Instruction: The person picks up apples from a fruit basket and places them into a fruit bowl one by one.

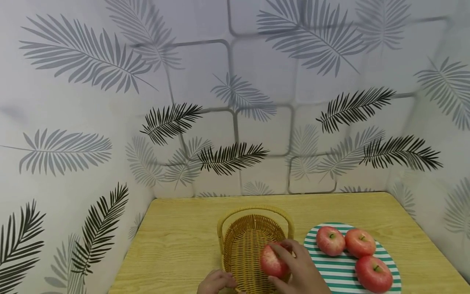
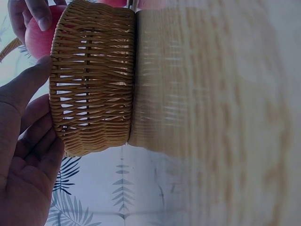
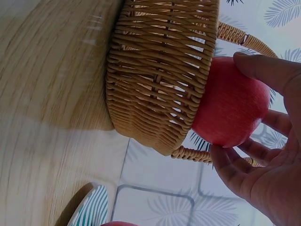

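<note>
A red apple point(image 3: 233, 101) is gripped by my right hand point(image 1: 302, 269), thumb on one side and fingers on the other. It sits at the rim of a wicker basket point(image 3: 160, 70), partly behind the weave in the right wrist view. In the head view the same apple point(image 1: 272, 261) shows over the basket's right side. My left hand point(image 2: 30, 136) holds the near left rim of the basket point(image 2: 94, 80), its thumb on top and fingers curled along the wall. The basket's arched handle point(image 1: 253, 208) stands upright.
Right of the basket lies a plate point(image 1: 327, 271) with green and white stripes, bearing three red apples point(image 1: 373, 273). Both stand on a wooden table point(image 1: 176, 241). Leaf-patterned walls point(image 1: 205, 81) close off the back and both sides.
</note>
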Tool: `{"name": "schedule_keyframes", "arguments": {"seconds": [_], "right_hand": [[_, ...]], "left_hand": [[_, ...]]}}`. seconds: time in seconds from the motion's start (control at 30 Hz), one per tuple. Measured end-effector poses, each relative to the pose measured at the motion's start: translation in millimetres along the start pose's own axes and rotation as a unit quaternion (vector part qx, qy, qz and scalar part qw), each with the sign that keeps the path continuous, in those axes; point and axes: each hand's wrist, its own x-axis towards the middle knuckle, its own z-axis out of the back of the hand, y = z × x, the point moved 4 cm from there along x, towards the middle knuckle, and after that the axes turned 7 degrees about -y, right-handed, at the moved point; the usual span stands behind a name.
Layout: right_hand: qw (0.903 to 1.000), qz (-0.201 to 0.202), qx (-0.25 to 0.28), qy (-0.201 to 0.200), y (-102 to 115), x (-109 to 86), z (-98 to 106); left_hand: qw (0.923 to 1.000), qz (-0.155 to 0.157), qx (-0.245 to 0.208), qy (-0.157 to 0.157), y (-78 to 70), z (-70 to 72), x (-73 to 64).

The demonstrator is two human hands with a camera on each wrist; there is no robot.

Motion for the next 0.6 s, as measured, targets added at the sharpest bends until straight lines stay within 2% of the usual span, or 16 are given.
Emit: {"name": "schedule_keyframes", "arguments": {"seconds": [0.2,0.43,0.6], "right_hand": [[0.9998,0.005,-0.002,-0.02,-5,-2.8,7],[0.9995,-0.02,0.004,-0.026,-14,-8.8,11],[0.9993,-0.02,-0.003,-0.032,-14,-9.7,15]], "left_hand": [[1.0,0.008,0.001,0.001,2.0,-1.0,-0.8],[0.9998,0.006,-0.002,-0.021,3.7,-2.5,-1.8],[0.9999,0.004,0.0,-0.016,2.8,-1.7,-0.9]]}}
